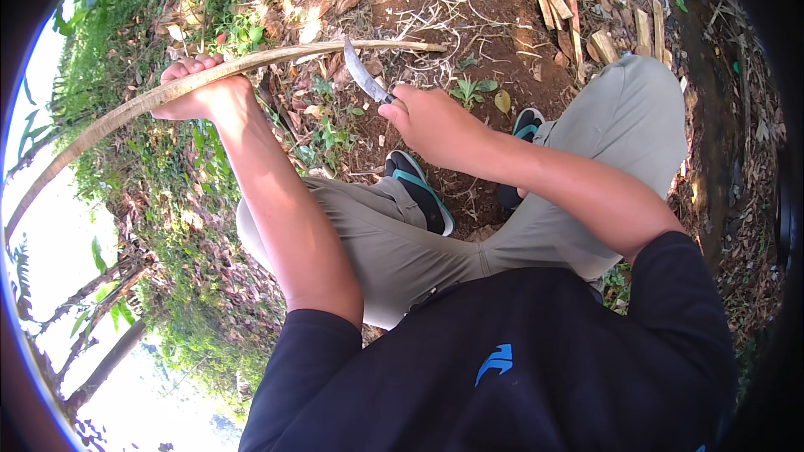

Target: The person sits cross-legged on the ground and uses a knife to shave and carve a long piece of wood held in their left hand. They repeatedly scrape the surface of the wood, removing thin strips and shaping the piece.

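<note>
A long pale wooden pole (289, 53) runs from the far left edge to the middle of the view, looking bent by the lens. My left hand (199, 94) is closed around it, with the fingers showing over its far side. In my right hand (427, 121) is a knife with a curved blade (363, 74); the fist hides most of its handle. The blade's tip reaches up to the pole near its far end. Whether the tip touches the wood I cannot tell.
My knees are bent, and my feet in dark sandals (419, 188) rest on brown soil (410, 0) with thin pale shavings (435, 25). Split wood pieces (557, 0) lie at the far right. Green plants (230, 4) and dry leaves cover the ground to the left.
</note>
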Demonstrator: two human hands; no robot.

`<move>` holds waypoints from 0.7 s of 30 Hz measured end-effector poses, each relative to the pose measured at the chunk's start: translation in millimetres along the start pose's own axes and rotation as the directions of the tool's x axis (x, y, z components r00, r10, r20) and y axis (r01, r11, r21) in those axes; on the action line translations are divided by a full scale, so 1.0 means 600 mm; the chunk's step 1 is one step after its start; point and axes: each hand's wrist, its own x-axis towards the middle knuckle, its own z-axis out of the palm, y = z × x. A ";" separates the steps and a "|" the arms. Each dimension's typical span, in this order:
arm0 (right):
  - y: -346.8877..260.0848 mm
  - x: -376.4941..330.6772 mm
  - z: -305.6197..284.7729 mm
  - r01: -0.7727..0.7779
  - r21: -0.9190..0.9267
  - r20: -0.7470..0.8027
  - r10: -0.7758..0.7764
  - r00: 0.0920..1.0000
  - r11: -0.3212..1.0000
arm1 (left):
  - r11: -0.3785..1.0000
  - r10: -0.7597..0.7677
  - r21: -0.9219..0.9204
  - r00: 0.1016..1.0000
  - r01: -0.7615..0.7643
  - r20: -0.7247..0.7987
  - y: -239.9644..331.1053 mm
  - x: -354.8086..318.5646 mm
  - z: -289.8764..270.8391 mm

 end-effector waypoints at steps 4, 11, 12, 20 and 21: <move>0.002 0.007 0.005 0.028 0.012 -0.034 -0.028 0.999 1.000 | 0.992 0.038 0.124 0.979 -0.013 -0.201 0.002 -0.010 0.024; -0.011 0.016 0.002 0.014 -0.027 -0.061 -0.015 0.998 1.000 | 0.970 0.118 0.239 0.952 -0.049 -0.284 -0.001 -0.033 0.071; -0.010 0.018 0.000 0.021 -0.043 -0.062 -0.023 0.998 0.999 | 0.973 0.094 0.229 0.961 -0.034 -0.260 0.004 -0.041 0.076; -0.030 0.031 -0.058 -0.003 -0.112 0.065 0.011 0.998 0.994 | 0.965 0.115 0.261 0.932 -0.023 -0.343 0.010 -0.037 0.068; -0.029 0.034 -0.065 0.008 -0.128 0.087 0.003 0.996 0.992 | 0.965 0.114 0.263 0.925 -0.015 -0.364 0.011 -0.038 0.072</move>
